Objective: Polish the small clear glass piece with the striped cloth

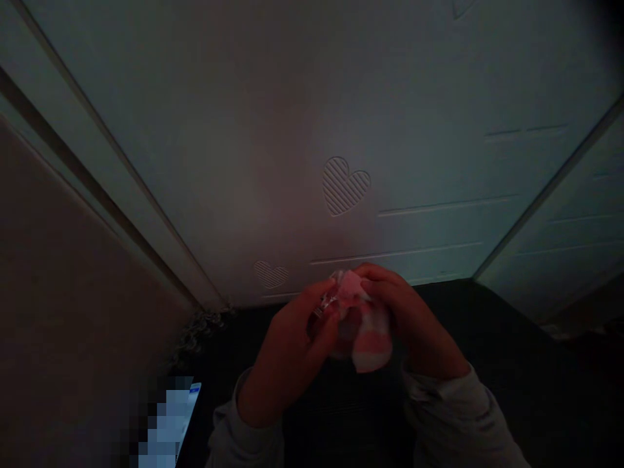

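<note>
Both hands meet over a dark surface, holding a small pink-and-white cloth piece that looks like a sock. Its rounded, banded end hangs down between them, and a second, darker pink fold shows behind it. My left hand is closed on its left side, thumb and fingers pinching near a shiny, clear-looking bit that I cannot make out. From the right, my right hand grips its upper edge with curled fingers. The light is dim and the cloth is slightly blurred.
Ahead rises a pale panel with embossed striped hearts and grooves. A lit phone screen, partly pixelated, lies at lower left. Beside it runs a ruffled trim along the left side. The dark surface spreads below my hands.
</note>
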Demonstrator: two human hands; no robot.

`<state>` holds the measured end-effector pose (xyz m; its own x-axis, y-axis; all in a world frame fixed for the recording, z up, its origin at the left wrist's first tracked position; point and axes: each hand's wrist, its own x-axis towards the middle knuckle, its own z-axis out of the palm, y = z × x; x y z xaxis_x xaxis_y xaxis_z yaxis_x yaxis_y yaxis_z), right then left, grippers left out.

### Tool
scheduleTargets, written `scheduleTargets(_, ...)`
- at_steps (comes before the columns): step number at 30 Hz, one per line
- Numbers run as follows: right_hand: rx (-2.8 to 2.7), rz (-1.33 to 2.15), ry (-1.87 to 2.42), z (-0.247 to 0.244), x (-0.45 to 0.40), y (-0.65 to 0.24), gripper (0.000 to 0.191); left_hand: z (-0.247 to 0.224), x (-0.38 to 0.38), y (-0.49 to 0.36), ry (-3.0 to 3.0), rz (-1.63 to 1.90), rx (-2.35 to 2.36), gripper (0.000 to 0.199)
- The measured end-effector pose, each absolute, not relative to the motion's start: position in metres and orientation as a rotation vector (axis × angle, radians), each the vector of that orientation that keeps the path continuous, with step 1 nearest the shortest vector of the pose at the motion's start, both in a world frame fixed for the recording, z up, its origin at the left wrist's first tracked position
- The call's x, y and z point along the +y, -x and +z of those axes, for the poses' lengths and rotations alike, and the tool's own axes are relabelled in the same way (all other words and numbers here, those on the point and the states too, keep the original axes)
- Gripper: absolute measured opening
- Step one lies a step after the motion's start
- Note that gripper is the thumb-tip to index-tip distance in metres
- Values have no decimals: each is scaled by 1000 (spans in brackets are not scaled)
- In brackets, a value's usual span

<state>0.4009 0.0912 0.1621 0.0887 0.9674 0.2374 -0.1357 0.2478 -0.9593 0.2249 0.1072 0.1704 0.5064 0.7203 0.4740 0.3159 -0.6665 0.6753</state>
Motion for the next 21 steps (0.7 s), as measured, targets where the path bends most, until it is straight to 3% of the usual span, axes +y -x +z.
scheduleTargets(21,-1189,861,908,156,102,-398,5,164,123,-220,-2601,1197,1054,27)
